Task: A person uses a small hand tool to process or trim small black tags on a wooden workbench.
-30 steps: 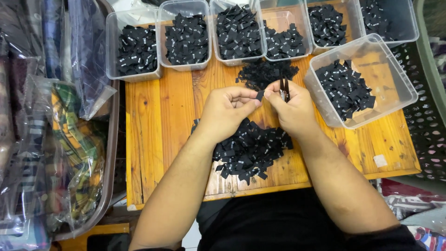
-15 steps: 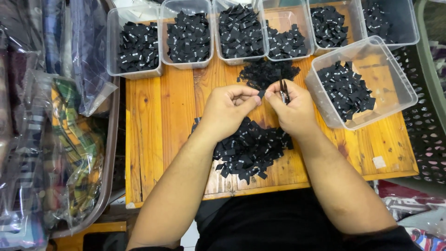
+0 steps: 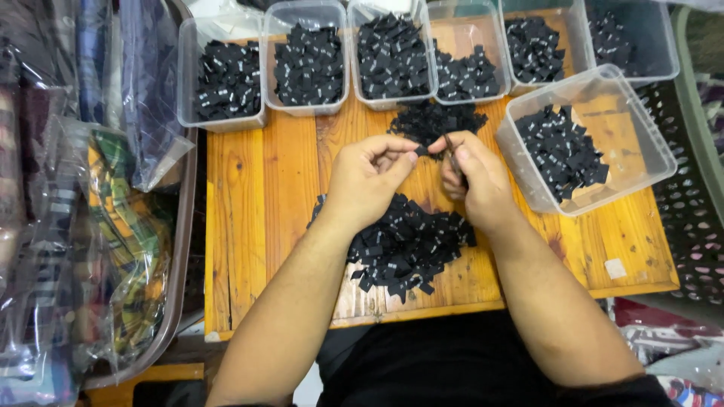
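On the wooden slatted counter (image 3: 256, 249) I see my left hand (image 3: 369, 177), its grip pinching a small black fabric label (image 3: 421, 151) above the near heap of black labels (image 3: 407, 245). Just right, my right hand (image 3: 477, 177) is clenched on thin dark tweezers (image 3: 450, 147), near the tilted clear plastic tub (image 3: 641, 143).

The left hand (image 3: 369, 177) and right hand (image 3: 475, 177) met above the middle of the counter (image 3: 256, 226), their grip closing on one small tag (image 3: 421, 151). Just behind the grip lay a small heap of tags (image 3: 437, 119); before it, under the wrists, spread a larger heap (image 3: 407, 245). Further behind the grip, a row of tubs (image 3: 309, 64) holding tags lined the counter's far edge. Right of the grip sat a tilted tub (image 3: 584, 143) with more tags in it. Well left of the grip, off the counter, lay bagged cloth (image 3: 113, 226) in a tray (image 3: 177, 301). A basket (image 3: 694, 226) stood off the counter's right side.
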